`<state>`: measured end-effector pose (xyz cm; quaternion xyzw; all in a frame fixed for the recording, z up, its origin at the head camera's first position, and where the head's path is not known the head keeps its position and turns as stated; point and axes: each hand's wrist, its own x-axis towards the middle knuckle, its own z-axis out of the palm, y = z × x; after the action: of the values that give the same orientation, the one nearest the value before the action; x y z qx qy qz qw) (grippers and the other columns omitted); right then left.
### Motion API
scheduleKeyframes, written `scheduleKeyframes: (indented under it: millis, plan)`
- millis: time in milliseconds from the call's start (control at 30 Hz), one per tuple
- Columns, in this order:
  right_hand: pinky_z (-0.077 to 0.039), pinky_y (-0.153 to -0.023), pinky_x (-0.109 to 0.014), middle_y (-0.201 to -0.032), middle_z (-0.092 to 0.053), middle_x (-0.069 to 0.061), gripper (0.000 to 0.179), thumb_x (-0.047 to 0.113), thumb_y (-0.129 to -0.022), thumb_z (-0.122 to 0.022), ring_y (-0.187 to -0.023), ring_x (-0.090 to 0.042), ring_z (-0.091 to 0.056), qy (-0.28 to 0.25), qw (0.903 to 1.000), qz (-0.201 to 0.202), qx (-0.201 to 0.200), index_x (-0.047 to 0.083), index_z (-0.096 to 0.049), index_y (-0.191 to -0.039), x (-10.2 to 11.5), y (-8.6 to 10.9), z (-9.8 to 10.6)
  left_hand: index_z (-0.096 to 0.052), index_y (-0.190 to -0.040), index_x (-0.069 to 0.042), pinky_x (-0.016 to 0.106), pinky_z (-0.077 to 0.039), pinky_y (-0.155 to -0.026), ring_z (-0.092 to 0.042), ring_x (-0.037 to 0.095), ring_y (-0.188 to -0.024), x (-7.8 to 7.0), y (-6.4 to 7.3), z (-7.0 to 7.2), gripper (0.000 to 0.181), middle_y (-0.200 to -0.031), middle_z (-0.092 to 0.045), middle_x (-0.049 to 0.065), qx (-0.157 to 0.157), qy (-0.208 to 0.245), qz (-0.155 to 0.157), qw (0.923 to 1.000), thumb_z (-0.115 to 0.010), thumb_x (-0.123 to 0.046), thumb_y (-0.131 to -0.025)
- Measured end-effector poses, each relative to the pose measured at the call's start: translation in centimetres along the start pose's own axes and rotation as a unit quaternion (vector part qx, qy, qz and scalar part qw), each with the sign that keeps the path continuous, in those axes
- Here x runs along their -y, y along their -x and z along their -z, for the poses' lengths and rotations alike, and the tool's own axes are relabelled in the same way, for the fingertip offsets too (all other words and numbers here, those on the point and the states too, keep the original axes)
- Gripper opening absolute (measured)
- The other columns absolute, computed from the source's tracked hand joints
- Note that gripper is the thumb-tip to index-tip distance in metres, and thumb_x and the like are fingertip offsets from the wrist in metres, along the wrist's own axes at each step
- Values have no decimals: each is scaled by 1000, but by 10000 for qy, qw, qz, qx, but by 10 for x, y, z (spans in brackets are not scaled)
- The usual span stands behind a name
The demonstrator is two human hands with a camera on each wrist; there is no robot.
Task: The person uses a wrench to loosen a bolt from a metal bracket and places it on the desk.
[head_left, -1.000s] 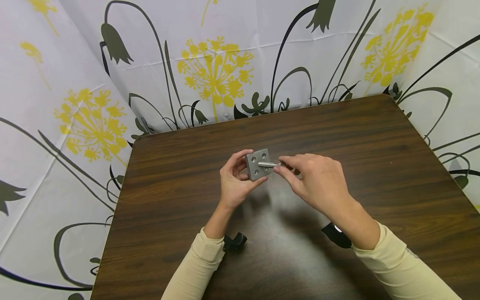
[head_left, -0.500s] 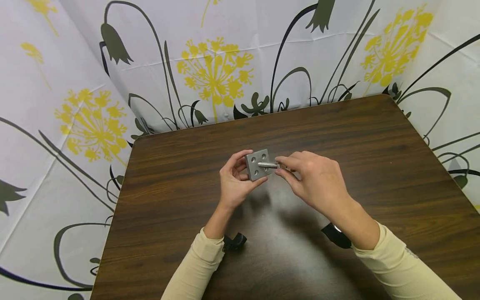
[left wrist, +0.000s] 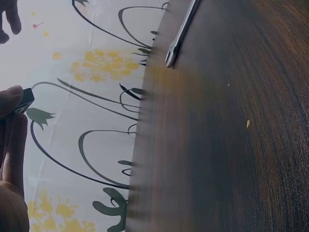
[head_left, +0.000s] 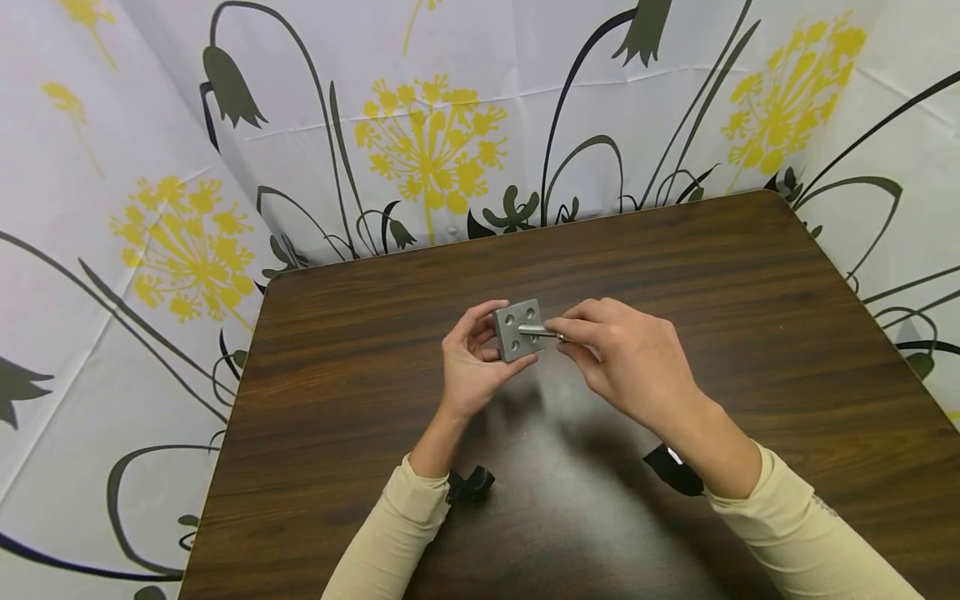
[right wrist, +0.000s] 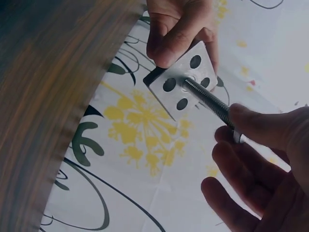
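Observation:
My left hand (head_left: pixel 471 367) grips a small square grey metal plate (head_left: pixel 523 351) by its edges, above the table. The plate has several round holes, and a threaded bolt (head_left: pixel 536 331) stands out from its middle. At the bolt's outer end, thumb and fingers of my right hand (head_left: pixel 633 354) pinch it; a shiny end piece (right wrist: pixel 237 137) shows between them in the right wrist view. Only a dark corner of the plate (left wrist: pixel 26 100) appears beside the left fingers in the left wrist view.
Both hands are over a dark wood-grain table (head_left: pixel 360 400). A metal wrench (left wrist: pixel 179 36) lies on it in the left wrist view. Behind hangs a white curtain (head_left: pixel 300 167) with a yellow and grey flower print. Black wrist devices (head_left: pixel 471 483) sit at both cuffs.
The right fingers have shifted slightly left along the bolt and changed their hold at its end, turning about it. The left hand and plate stay almost where they were.

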<state>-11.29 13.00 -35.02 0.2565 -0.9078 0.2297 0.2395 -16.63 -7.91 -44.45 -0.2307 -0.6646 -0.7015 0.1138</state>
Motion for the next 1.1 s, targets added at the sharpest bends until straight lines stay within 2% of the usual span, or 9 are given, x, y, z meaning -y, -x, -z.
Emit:
scheduleKeyframes:
  millis: [100, 233, 367, 467, 667, 800, 867, 933, 1100]
  plan:
    - [-49, -49, -32, -94, -70, 4, 30, 24, -82, -81, -77, -14, -65, 25, 9999, 1, -104, 17, -76, -111, 0, 1, 1, -58, -126, 2, 36, -59, -65, -68, 24, -93, 0, -1, 0, 74, -108, -65, 18, 11, 26, -17, 10000, -84, 20, -59]
    - [-44, -44, -30, -85, -72, 3, 34, 35, -83, -80, -66, -12, -63, 87, 9992, -343, -188, 15, -76, -109, 0, 1, 0, -59, -126, 0, 36, -59, -65, -68, 24, -93, 0, -1, 0, 73, -108, -65, 17, 6, -21, -40, 10000, -84, 19, -60]
    - [-45, -45, -30, -86, -71, 5, 24, 26, -83, -80, -66, -11, -62, 15, 9997, -201, -148, 16, -77, -105, 0, 1, 0, -59, -126, 0, 37, -59, -65, -68, 25, -94, 1, -1, 1, 74, -109, -66, 16, -15, -15, -15, 10000, -84, 20, -59]
    - [-47, -47, -31, -92, -70, 4, 28, 23, -82, -81, -72, -13, -63, -16, 9998, -34, -196, 16, -76, -109, -1, 1, 0, -59, -126, 1, 38, -59, -66, -67, 27, -94, 1, -1, 2, 75, -109, -66, 16, -20, 31, -10, 10000, -84, 21, -58]
    - [-43, -44, -30, -83, -71, 2, 33, 34, -83, -80, -61, -10, -60, -19, 9990, -385, -247, 14, -76, -109, 0, 1, -2, -58, -126, 1, 36, -59, -66, -67, 25, -94, 0, -1, 4, 74, -110, -65, 18, -20, -46, -42, 10000, -85, 20, -59]
    - [-48, -49, -31, -89, -70, 5, 23, 21, -83, -81, -70, -11, -62, -145, 9998, -107, -128, 15, -77, -105, 0, 0, -2, -59, -126, 1, 36, -59, -65, -67, 24, -94, 0, 0, 3, 74, -109, -65, 19, -31, -9, 0, 10000, -85, 20, -58]
    - [-50, -51, -33, -93, -70, 5, 25, 19, -82, -81, -76, -13, -63, -161, 9998, 29, -141, 16, -77, -107, 0, 0, -1, -59, -126, 2, 36, -59, -66, -67, 24, -94, 0, 0, 3, 74, -108, -65, 19, -34, 28, 2, 10000, -84, 21, -58]
    - [-51, -52, -34, -95, -70, 4, 29, 22, -82, -82, -78, -14, -65, -155, 9997, -10, -194, 15, -76, -110, 0, 0, -1, -58, -126, 2, 37, -59, -66, -67, 24, -94, 0, 0, 4, 74, -109, -65, 19, -37, 29, -24, 10000, -84, 21, -59]
    - [-46, -47, -31, -84, -71, 3, 32, 30, -83, -80, -64, -11, -61, -139, 9992, -332, -195, 12, -76, -109, -1, 0, -1, -58, -126, 1, 37, -59, -66, -67, 25, -94, -2, -1, 4, 74, -111, -65, 18, -39, -19, -85, 10000, -84, 20, -59]
